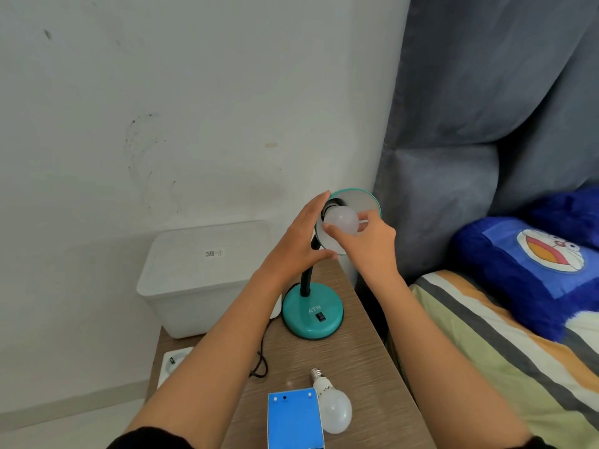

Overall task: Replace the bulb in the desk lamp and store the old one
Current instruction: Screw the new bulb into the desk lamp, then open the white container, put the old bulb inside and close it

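- The right hand point(363, 241) is pinching the frosted bulb point(341, 221) that is sitting in the lamp's teal shade point(359, 197), fingertips closed on the globe from below and from the right.
- The left hand point(299, 241) is bracing the shade from the left, fingers spread along its rim and the thumb under its lower edge, gripping nothing else.
- A second bulb point(332, 405) is lying loose on the wooden table point(366, 361), screw cap pointing away, just beside a blue box point(294, 419) at the near edge.
- The bulb's base is hiding in the dark socket, so whether it is going in or coming out is hard to tell; neither bulb is showing which is old.
- Judging by this, the swap is sitting mid-way: one bulb at the socket, one waiting on the table.
- Storing is not yet happening; the blue box is probably the place for the old bulb.
- The lamp base point(312, 311) is standing on the table, cord point(261, 361) trailing left.
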`<action>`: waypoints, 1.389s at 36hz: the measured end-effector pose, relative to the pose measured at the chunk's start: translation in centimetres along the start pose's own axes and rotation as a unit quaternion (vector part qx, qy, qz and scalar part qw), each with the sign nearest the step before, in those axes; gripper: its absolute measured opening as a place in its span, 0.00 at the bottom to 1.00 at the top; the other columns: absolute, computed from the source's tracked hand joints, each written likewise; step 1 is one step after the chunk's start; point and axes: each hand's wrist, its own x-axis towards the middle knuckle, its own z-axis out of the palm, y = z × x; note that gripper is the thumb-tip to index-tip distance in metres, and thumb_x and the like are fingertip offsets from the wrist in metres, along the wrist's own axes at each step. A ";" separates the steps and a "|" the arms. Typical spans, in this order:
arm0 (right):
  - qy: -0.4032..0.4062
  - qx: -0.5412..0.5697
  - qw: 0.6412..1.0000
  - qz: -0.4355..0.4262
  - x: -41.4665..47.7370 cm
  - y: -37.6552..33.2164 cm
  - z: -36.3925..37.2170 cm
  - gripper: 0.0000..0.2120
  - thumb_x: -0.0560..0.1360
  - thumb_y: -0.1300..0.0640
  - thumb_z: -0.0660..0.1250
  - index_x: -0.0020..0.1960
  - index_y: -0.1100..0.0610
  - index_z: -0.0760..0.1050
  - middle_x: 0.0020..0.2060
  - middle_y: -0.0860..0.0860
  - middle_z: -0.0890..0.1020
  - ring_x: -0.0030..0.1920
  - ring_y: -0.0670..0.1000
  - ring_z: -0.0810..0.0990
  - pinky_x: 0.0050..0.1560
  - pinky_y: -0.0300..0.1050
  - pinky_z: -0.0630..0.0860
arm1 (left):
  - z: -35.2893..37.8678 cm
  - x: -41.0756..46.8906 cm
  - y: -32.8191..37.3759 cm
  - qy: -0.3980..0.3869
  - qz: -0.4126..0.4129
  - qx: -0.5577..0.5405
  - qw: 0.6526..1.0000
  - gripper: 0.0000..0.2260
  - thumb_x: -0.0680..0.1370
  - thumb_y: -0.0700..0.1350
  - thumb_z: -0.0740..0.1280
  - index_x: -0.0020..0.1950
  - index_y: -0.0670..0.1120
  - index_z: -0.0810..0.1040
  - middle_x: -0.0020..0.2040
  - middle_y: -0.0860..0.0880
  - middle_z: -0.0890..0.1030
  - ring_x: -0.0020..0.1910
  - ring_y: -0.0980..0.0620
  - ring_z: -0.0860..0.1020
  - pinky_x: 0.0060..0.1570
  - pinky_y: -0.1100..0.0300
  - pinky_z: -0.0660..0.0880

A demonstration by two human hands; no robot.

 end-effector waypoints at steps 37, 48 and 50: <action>-0.054 -0.087 0.992 -0.069 -2.6 -2.6 -1.3 0.26 0.79 0.54 0.60 0.73 0.62 0.59 0.71 0.59 0.67 0.71 0.56 0.65 0.69 0.47 0.63 | -2.2 -1.4 2.4 -0.054 0.016 0.173 0.983 0.42 0.75 0.49 0.68 0.76 0.49 0.40 0.78 0.54 0.44 0.76 0.59 0.45 0.70 0.67 0.48; -0.098 -0.125 0.961 -0.228 -6.1 -4.8 2.9 0.26 0.82 0.53 0.51 0.77 0.59 0.49 0.78 0.53 0.50 0.78 0.49 0.47 0.75 0.40 0.45 | -8.4 -5.8 -0.8 -0.029 -0.136 0.246 0.959 0.32 0.79 0.60 0.53 0.77 0.48 0.44 0.78 0.52 0.46 0.76 0.55 0.43 0.74 0.57 0.44; -0.119 -0.135 0.956 -0.233 -6.2 -4.7 4.7 0.26 0.82 0.53 0.51 0.77 0.60 0.48 0.78 0.53 0.49 0.78 0.49 0.46 0.75 0.40 0.44 | -9.8 -7.0 -2.1 -0.022 -0.179 0.248 0.952 0.31 0.80 0.60 0.51 0.77 0.47 0.44 0.78 0.51 0.45 0.76 0.55 0.43 0.74 0.56 0.44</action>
